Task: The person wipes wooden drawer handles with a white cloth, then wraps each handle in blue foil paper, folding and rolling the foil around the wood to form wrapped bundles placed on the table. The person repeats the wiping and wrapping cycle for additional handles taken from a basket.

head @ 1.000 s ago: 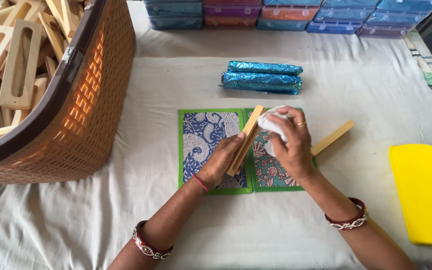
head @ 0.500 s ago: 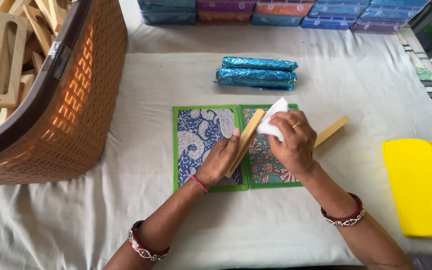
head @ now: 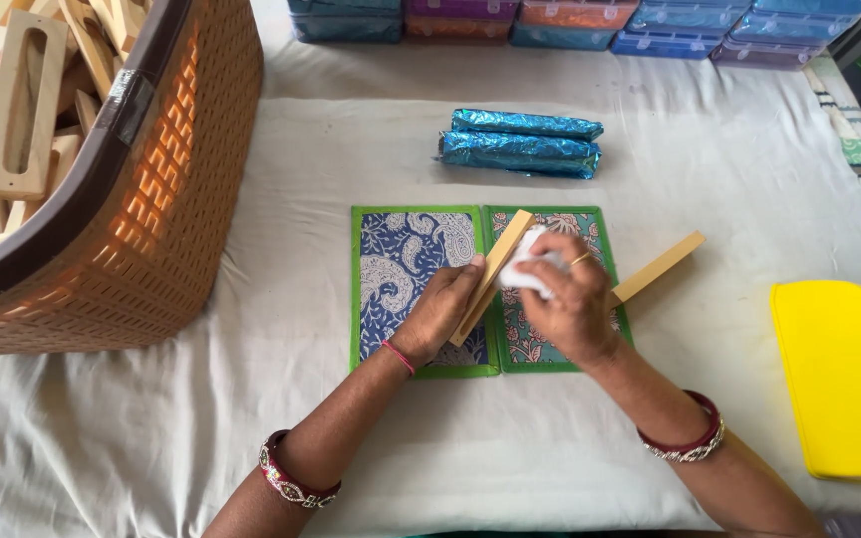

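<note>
Head view, white cloth-covered table [head: 251,438], orange basket [head: 151,229], stacked coloured boxes [head: 570,20]

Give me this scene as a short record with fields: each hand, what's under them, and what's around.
left hand: holds a wooden frame piece tilted on the mat
right hand: presses a white cloth against the frame piece
under hands: green-edged patterned mat
behind mat: blue foil-wrapped packs
left side: orange basket of wooden frames
right side: yellow machine
surface: white cloth-covered table
</note>
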